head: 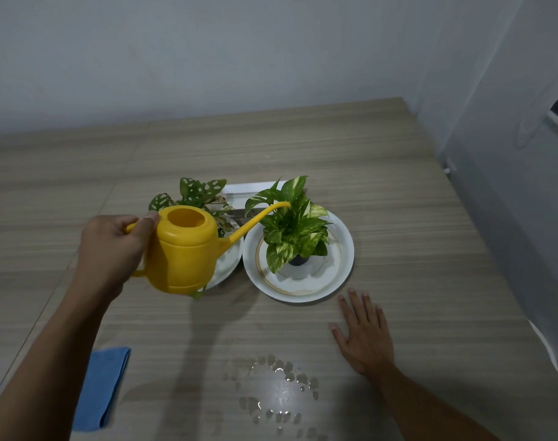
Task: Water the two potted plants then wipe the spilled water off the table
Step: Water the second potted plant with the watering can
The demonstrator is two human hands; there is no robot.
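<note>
Home room; wood-grain table (366, 173), houseplants (290, 227)

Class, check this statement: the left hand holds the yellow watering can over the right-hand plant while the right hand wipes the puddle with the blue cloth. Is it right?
Not quite. In the head view, the right hand lies flat and empty on the table; the blue cloth sits untouched beside the left arm. The left hand, yellow watering can and right-hand plant are as stated.
</note>
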